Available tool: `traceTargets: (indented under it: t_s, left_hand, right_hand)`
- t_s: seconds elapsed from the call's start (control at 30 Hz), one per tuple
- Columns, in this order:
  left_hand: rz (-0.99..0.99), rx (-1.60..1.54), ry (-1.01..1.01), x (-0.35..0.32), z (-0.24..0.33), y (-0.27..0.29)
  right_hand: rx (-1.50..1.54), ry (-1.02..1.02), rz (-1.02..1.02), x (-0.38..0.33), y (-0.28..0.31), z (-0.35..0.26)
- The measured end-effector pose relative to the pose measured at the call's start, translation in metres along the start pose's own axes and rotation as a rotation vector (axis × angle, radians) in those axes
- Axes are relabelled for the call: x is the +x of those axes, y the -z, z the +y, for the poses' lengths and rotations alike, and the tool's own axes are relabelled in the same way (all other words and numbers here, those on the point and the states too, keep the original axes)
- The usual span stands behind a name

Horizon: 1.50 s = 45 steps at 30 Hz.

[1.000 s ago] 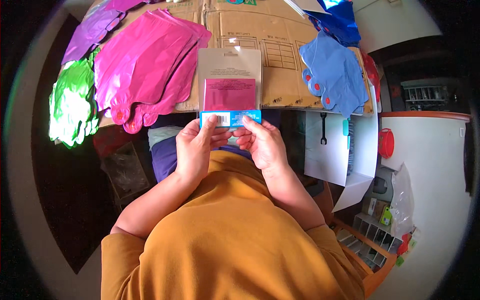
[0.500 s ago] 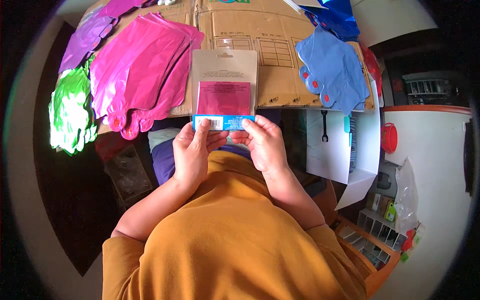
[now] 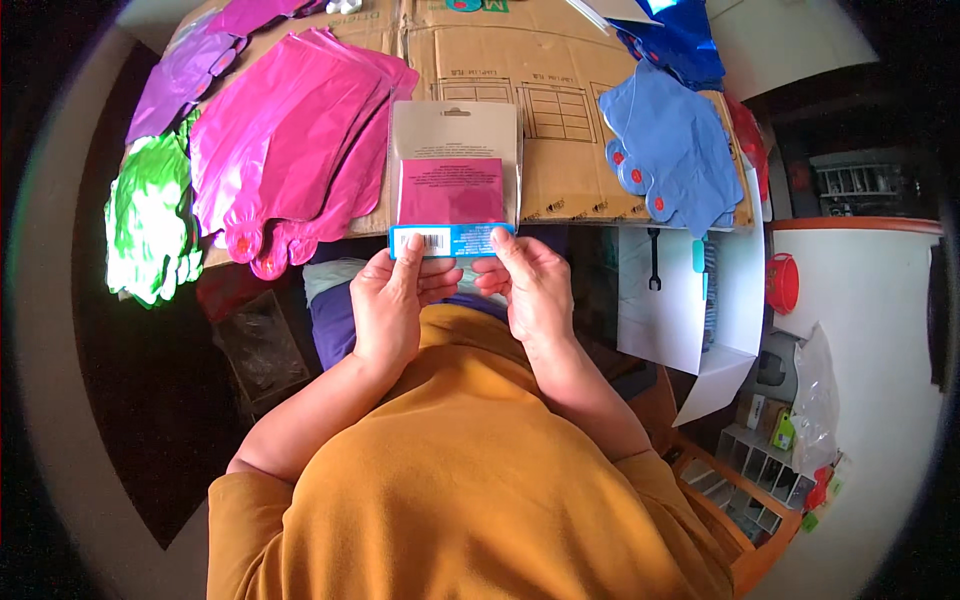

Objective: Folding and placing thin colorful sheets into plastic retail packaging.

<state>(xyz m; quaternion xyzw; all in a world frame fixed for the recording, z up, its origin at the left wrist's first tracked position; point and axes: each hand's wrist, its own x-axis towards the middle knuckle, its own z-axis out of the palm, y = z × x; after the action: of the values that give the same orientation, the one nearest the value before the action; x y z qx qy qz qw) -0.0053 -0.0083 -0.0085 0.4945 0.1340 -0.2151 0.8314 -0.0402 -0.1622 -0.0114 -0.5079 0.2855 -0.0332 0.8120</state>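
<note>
through the head view i have a cardboard-covered surface (image 3: 560,170) spanning the top. glossy pink foil shapes (image 3: 290,140) lie on its left part, with purple foil shapes (image 3: 185,90) further out and green foil shapes (image 3: 150,225) spilling over the edge. light blue foil shapes (image 3: 685,150) lie to the right, near dark blue foil (image 3: 690,55). beyond the surface's right side i see a white open box-like piece (image 3: 655,320), a red basket (image 3: 783,283), a clear plastic bag (image 3: 817,400) and a wooden chair (image 3: 765,555).

both forearms rise from below, elbows out, wrists turned in toward each other. the left hand (image 3: 388,310) and right hand (image 3: 540,295) pinch the lower corners of a flat tan package (image 3: 450,190), thumbs on its blue strip and the other fingers curled behind and below. the package is in front of the surface's near edge, its magenta panel facing me.
</note>
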Motion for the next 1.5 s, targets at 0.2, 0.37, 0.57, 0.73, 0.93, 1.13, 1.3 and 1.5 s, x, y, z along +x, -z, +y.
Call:
traceTargets:
  t_s: [0.2, 0.37, 0.57, 0.73, 0.93, 1.13, 1.3, 1.5]
  left_hand:
    - [-0.013, -0.005, -0.03, -0.001, -0.004, -0.003]
    - [-0.017, -0.044, -0.038, -0.003, -0.007, -0.003]
    - [-0.027, -0.07, -0.039, -0.004, -0.008, -0.003]
    - [-0.006, -0.063, -0.017, -0.005, -0.001, -0.005]
    - [0.048, -0.046, -0.04, 0.001, -0.002, -0.007]
    - [0.044, 0.129, -0.016, 0.005, 0.0, 0.001]
    - [-0.224, 1.084, -0.1, -0.001, 0.051, 0.014]
    - [-0.387, 1.445, -1.308, 0.023, 0.107, -0.038]
  right_hand:
    - [0.074, -0.039, -0.072, -0.001, -0.002, -0.006]
    - [0.206, -0.079, -0.121, -0.001, 0.0, -0.001]
    - [0.184, -0.121, -0.104, 0.002, 0.001, -0.003]
    - [0.054, -0.117, -0.056, 0.0, 0.0, -0.008]
    - [0.082, 0.031, -0.2, -0.006, 0.0, 0.001]
    - [0.048, -0.022, -0.154, -0.004, 0.005, 0.001]
    - [0.063, -0.061, -0.151, -0.002, 0.011, 0.0]
    - [0.029, -0.077, -0.212, 0.005, 0.019, -0.005]
